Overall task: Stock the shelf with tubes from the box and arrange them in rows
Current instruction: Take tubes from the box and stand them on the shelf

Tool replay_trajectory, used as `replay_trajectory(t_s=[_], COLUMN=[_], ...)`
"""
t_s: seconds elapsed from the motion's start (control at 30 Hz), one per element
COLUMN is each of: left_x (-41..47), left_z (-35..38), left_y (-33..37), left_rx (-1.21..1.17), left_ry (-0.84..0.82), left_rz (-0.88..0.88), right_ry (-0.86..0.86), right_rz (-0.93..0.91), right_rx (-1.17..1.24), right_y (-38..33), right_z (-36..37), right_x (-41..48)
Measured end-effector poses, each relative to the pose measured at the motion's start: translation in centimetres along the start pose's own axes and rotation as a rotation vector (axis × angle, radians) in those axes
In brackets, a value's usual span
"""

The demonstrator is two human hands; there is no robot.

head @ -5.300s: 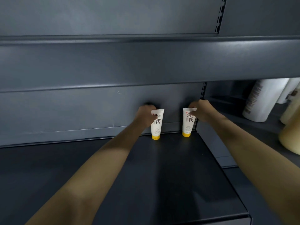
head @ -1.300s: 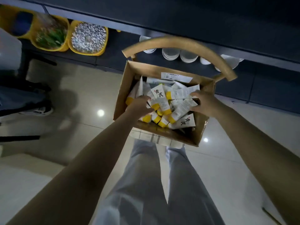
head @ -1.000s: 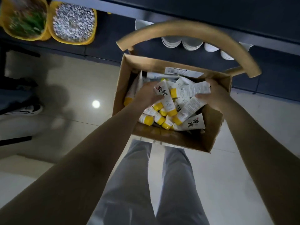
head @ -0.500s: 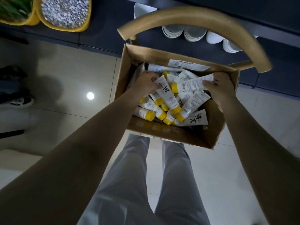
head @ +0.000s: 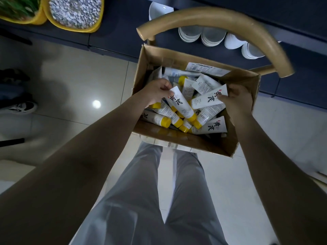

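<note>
An open cardboard box [head: 184,140] stands on a chair in front of me, filled with several white tubes with yellow caps. My left hand [head: 155,93] grips one tube [head: 179,104] by its flat end, its cap pointing toward me. My right hand [head: 236,101] holds a second tube [head: 208,99] by its flat end, black characters facing up. Both tubes sit slightly above the loose pile. The shelf for the tubes is out of view.
The chair's curved wooden backrest [head: 221,20] arches over the box's far side. Stacked white bowls [head: 212,35] sit on a low dark shelf behind it. Two yellow baskets [head: 74,15] are at the top left. Another person's shoe [head: 17,107] is at the left on the tiled floor.
Since the shelf view, I have turned down to the box. In the last second both hands have closed on tubes and lifted them slightly; the right-hand tube turned its printed face up.
</note>
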State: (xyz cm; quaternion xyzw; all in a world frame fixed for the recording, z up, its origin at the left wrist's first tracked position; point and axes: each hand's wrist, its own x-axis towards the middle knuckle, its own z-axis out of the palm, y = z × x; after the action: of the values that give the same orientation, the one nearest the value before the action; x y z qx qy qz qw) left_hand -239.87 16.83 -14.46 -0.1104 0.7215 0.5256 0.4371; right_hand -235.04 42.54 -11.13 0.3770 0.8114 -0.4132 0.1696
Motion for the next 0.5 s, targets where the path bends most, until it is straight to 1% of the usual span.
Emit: replay_trajectory(t_s=[0.07,0.13,0.27,0.33,0.43,0.5], left_x=[-0.1,-0.3,-1.4,-2.5,-5.6,-8.4], left_z=[0.2,0.7,1.5,1.9,2.8,3.4], left_y=[0.2,0.3,0.6,0.9,2.9,5.1], left_rx=[0.017,0.107,0.209,0.233,0.266,0.287], left_ry=[-0.005,0.013,0.065,0.070,0.144,0.204], left_rz=[0.000,0.018,0.093,0.125,0.148,0.202], right_ry=[-0.072,-0.142,-0.199,-0.157,-0.031,0.048], right_rz=[0.093,0.138,0.079,-0.006,-0.231,-0.287], right_rx=[0.114,0.153,0.086,0.054,-0.129,-0.161], right_y=[-0.7,-0.9,-1.6,-2.0,-3.5,-4.5], right_z=[0.1,0.0,-0.4,-1.2,-3.9,-6.6], right_x=[-0.6,-0.9,-2.4,-3.8,-7.2,-10.0])
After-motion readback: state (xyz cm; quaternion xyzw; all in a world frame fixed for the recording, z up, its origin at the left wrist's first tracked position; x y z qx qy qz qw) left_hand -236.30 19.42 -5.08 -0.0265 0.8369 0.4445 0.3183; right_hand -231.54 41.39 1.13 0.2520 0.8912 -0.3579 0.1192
